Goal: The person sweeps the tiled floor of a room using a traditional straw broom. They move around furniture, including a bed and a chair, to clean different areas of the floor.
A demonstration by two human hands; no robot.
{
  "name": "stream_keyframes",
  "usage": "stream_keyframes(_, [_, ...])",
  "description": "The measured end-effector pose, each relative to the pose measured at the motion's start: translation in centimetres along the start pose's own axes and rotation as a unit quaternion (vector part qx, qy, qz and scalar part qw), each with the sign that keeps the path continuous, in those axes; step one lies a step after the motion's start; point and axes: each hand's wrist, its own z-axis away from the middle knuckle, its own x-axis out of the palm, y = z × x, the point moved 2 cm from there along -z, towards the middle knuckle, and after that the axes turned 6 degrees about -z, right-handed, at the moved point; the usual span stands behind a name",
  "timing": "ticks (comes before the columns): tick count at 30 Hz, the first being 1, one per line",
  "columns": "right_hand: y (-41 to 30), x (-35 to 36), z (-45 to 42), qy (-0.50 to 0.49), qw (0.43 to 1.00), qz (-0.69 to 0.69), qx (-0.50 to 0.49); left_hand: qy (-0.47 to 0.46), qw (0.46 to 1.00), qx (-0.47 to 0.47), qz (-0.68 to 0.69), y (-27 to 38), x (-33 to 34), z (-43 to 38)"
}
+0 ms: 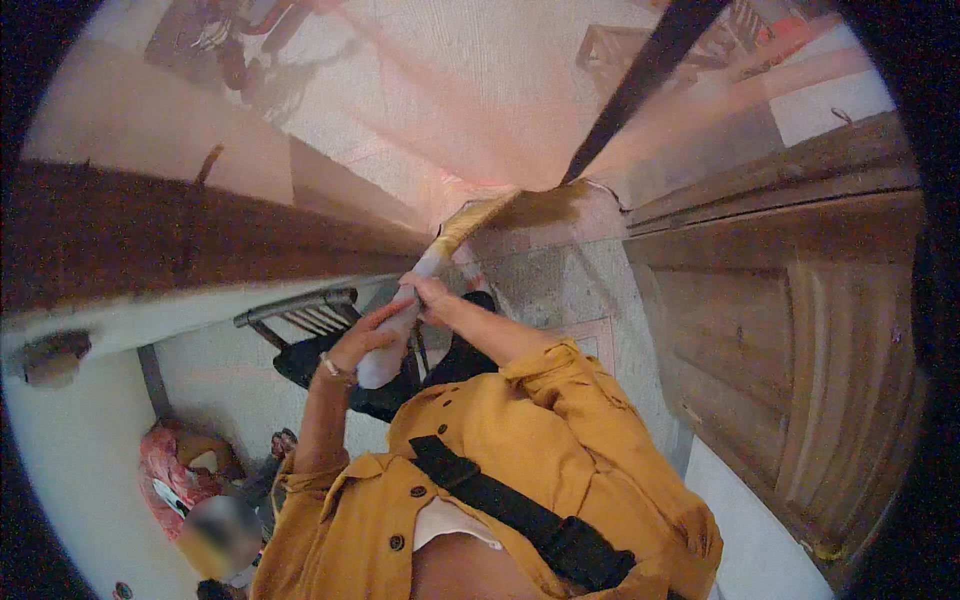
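Observation:
Both my hands grip the pale handle point(386, 352) of what appears to be a grass broom. My left hand point(375, 330) is around its thick near part, with a bracelet on the wrist. Just beyond it, my right hand point(427, 292) closes on the handle farther along. The handle slants away from me and passes into yellowish bristles point(480, 217). They spread to the right in a brownish fan point(555, 214) low over the floor. Blur hides the exact edge of the bristles and whether they touch the floor.
At right stands a panelled wooden door point(720, 345); at left runs a dark wooden beam point(97, 232). A slatted chair point(307, 315) is close to my left arm. A seated person point(180, 472) is at lower left. Ahead rise a dark pole point(637, 90) and a wooden frame point(611, 49).

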Motion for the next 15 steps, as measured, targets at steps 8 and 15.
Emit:
stream_keyframes(8, [-16.6, -3.0, -6.6, 0.022, 0.978, 0.193, -0.073, 0.005, 0.994, 0.077, 0.078, 6.9, 3.3, -12.3])
stream_keyframes(15, [-25.3, -7.5, -5.2, 0.163, 0.874, 0.393, -0.237, 0.119, 0.71, 0.435, -0.541, 15.4, 6.7, -19.7])
